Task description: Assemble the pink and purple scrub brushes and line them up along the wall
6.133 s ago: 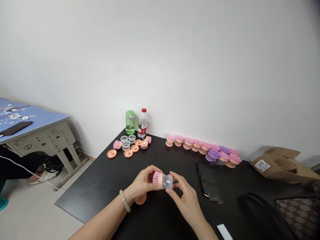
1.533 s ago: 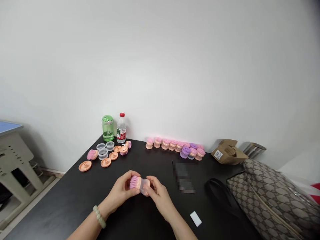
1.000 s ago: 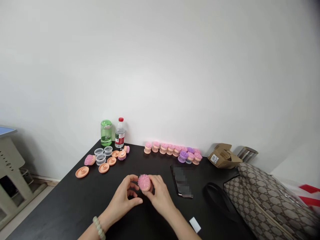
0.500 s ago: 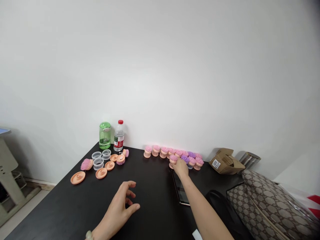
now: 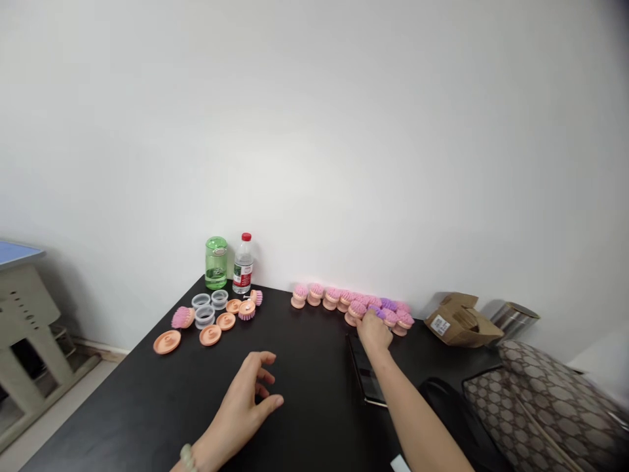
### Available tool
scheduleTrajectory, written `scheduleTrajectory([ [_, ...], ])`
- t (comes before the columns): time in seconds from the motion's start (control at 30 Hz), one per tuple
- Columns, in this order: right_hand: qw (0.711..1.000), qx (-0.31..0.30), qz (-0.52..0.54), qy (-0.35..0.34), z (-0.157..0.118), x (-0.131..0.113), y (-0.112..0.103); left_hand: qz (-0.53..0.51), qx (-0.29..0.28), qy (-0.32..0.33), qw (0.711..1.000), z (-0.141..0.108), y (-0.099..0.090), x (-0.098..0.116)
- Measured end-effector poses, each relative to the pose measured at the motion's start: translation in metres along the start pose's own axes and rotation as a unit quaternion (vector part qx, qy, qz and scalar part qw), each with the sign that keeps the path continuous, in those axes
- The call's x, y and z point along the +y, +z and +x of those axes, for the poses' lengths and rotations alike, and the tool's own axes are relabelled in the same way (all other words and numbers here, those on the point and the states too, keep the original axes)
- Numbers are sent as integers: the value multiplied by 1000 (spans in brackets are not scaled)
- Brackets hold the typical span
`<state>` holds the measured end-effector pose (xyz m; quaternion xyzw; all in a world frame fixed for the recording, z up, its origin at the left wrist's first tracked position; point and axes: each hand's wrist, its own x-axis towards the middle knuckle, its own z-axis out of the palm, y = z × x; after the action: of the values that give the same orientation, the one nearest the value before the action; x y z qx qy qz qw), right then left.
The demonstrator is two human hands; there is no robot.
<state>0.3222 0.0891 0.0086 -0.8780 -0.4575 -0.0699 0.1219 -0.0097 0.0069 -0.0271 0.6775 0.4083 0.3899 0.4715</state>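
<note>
My right hand point(image 5: 374, 331) reaches to the front of a cluster of small round scrub brushes. Its fingers are curled beside the base of a pink-bristled brush point(image 5: 356, 311) and partly cover a purple-bristled one point(image 5: 376, 311). What the fingertips hold, if anything, is hidden. My left hand point(image 5: 248, 396) hovers over the black table point(image 5: 304, 380), with fingers loosely bent, thumb apart and nothing in it. On the left lie peach discs with a raised centre point(image 5: 210, 335), clear rings point(image 5: 205, 316), a pink brush head point(image 5: 183, 317) and tipped brush heads point(image 5: 246, 309).
A green bottle point(image 5: 216, 263) and a red-capped water bottle point(image 5: 242, 263) stand by the wall. A phone point(image 5: 366, 373) lies under my right forearm. A torn cardboard box point(image 5: 462, 321), a metal can point(image 5: 514, 320) and a patterned bag point(image 5: 550, 406) are at the right.
The view has turned a little left, so everything appears farther right. My right hand has moved slightly right relative to the front pink brush. My left hand keeps its loosely bent pose.
</note>
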Motion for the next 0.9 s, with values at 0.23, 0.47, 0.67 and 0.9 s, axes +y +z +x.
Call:
scheduleTrajectory([
  [0.23, 978, -49, 98, -180, -66, -27, -3, 112, 64, 63, 990, 1, -13, 15],
  [0.47, 904, -100, 187, -371, -171, -52, 24, 364, 327, 45, 871, 21, -70, -4],
  [0.67, 878, -59, 232, -415, -195, -59, 38, 372, 388, -126, 834, 32, -127, -26],
  [0.9, 871, -15, 246, -425, -200, -58, 44, 360, 305, -143, 870, 36, -135, -32],
])
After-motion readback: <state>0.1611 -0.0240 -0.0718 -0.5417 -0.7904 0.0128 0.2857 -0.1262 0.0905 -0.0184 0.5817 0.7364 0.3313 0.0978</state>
